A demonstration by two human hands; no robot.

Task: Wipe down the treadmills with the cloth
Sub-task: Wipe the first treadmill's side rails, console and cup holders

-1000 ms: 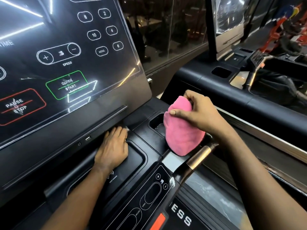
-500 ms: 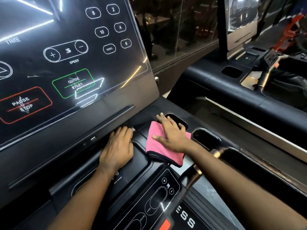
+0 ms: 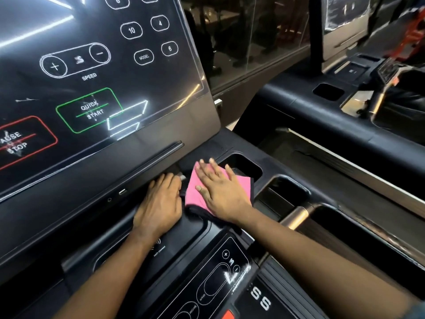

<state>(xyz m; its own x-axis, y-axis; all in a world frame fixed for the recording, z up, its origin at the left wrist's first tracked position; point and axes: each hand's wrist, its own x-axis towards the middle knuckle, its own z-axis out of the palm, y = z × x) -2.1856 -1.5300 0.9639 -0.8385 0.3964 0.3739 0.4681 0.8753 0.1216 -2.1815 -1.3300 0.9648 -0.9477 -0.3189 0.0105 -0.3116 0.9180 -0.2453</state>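
flat palm on the pink cloth

head view: two hands, one cloth, two treadmills. the right hand (image 3: 220,192) lies palm down on the cloth (image 3: 192,199), fingers straight and spread, pressing it flat rather than closing around it. the left hand (image 3: 158,203) rests just left of that press, touching the cloth's edge, fingers straight and together, holding nothing; it lies on a shallow tray (image 3: 195,229) of the near treadmill (image 3: 230,143).

the cloth is bright pink with a dark border showing along its near and right edges. it lies spread on the black deck under the right palm. its far tip pokes out past the fingertips and a corner shows to the right of the hand.

beyond the fingertips and to their right are two open pockets: the first pocket (image 3: 246,166) just beside the cloth's corner, the second pocket (image 3: 287,192) further right. a bronze bar (image 3: 296,215) sits right of the wrist. the screen (image 3: 92,65) rises above and left of both hands, with printed buttons. the second treadmill (image 3: 322,116) stands well apart to the right.
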